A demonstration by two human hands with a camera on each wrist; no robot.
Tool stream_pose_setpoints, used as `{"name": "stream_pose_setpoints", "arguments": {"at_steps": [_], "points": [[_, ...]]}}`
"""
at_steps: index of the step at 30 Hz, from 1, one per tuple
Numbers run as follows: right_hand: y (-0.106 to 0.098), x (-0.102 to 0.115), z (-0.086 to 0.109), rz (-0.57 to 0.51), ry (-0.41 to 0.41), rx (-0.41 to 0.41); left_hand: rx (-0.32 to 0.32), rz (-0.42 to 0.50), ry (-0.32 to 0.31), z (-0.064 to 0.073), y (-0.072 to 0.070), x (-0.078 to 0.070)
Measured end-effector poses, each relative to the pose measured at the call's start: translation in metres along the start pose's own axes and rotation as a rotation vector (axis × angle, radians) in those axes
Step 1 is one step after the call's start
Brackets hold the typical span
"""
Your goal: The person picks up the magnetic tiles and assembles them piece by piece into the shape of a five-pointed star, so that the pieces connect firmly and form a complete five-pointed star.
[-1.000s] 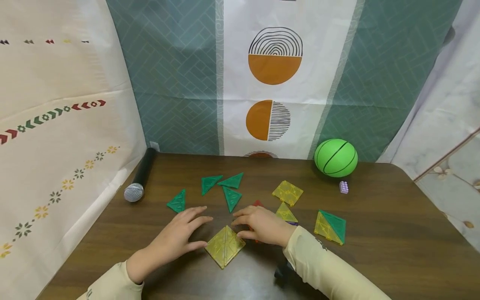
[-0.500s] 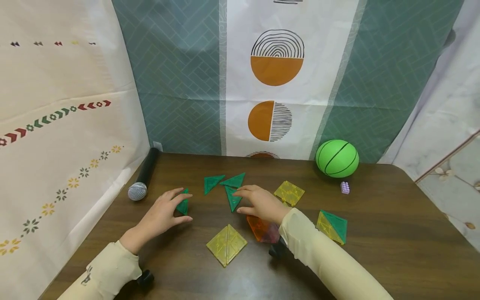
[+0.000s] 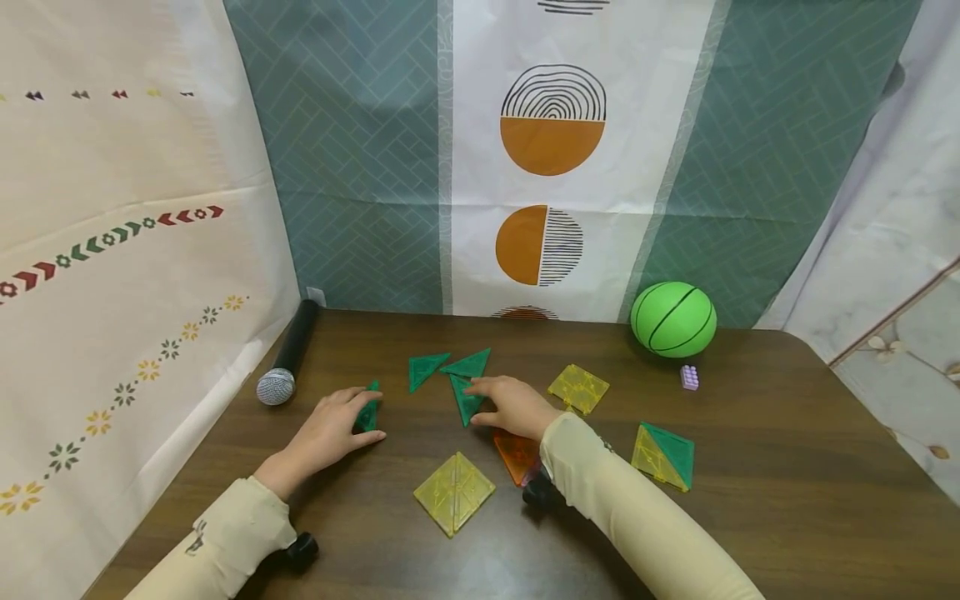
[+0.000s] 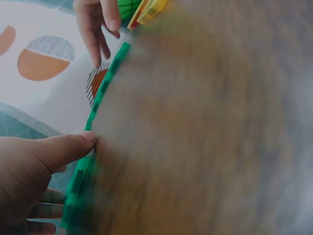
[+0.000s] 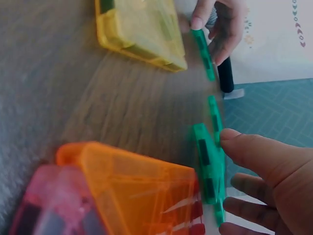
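Observation:
My left hand point(image 3: 326, 433) pinches a green triangular magnetic tile point(image 3: 367, 415) at the left, low over the table. In the left wrist view the thumb lies on the near edge of this tile, with the other fingers behind it. My right hand point(image 3: 516, 408) is over another green triangular tile point(image 3: 461, 402), its thumb and fingers spread loosely around the tile's right side. Two more green triangles, one at the left point(image 3: 425, 368) and one at the right point(image 3: 468, 363), lie just behind. Two yellow triangles point(image 3: 453, 493) form a square in front.
An orange tile point(image 3: 513, 457) lies partly under my right forearm. Farther right are a yellow square tile point(image 3: 579, 388) and a green-and-yellow pair point(image 3: 663, 455). A microphone point(image 3: 288, 354), a green ball point(image 3: 673, 319) and a purple brick point(image 3: 689, 377) lie toward the back.
Both hands have moved off the yellow pair: the left hand out to the left green triangle, the right hand up and over the middle one. The yellow pair has stayed put.

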State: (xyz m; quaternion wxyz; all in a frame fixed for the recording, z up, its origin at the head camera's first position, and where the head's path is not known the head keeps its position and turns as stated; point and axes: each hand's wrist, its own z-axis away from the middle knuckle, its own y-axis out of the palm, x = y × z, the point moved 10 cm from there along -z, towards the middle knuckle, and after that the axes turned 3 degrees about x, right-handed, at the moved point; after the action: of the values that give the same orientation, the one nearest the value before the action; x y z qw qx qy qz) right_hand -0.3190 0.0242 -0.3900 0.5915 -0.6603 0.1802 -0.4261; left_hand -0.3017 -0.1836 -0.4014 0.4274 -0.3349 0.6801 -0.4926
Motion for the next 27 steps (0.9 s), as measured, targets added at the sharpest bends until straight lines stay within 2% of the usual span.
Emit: {"name": "stream_pose_setpoints", "arguments": {"at_steps": [6, 14, 27], "points": [[0.011, -0.001, 0.0, 0.087, 0.014, 0.059, -0.004, -0.012, 0.007, 0.001, 0.001, -0.005], [0.015, 0.002, 0.003, 0.166, -0.003, 0.055, 0.006, 0.012, 0.049, 0.008, 0.003, -0.012], [0.011, 0.012, 0.011, 0.168, -0.039, 0.041, -0.046, -0.008, 0.112, 0.005, 0.006, -0.033]]}}
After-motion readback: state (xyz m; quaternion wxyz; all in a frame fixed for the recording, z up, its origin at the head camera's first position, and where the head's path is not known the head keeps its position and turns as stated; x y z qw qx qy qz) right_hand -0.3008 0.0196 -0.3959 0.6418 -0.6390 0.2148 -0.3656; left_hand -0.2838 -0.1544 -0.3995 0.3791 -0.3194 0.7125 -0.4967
